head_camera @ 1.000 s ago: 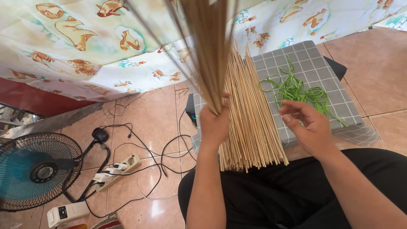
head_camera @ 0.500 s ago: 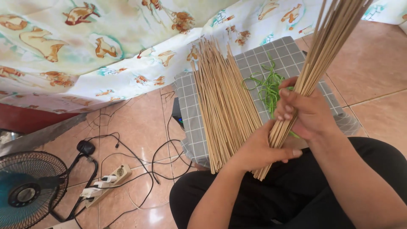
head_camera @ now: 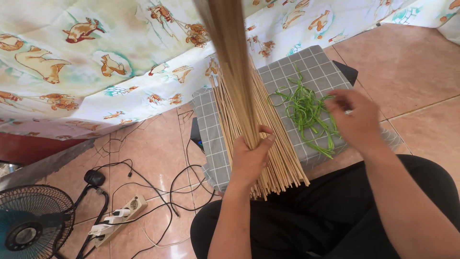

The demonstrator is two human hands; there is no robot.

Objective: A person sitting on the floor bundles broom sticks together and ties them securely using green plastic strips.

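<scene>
Grey checked cushion [head_camera: 320, 64]: stick pile [head_camera: 280, 158] & green strings [head_camera: 306, 112] on it.

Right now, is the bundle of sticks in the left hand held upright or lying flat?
Upright. The left hand grips the bundle of sticks near its lower end, and it rises toward the camera above the pile.

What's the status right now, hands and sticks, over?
Left hand gripping upright stick bundle. Right hand blurred over green ties, grip unclear. Loose sticks on grey checked cushion.
</scene>
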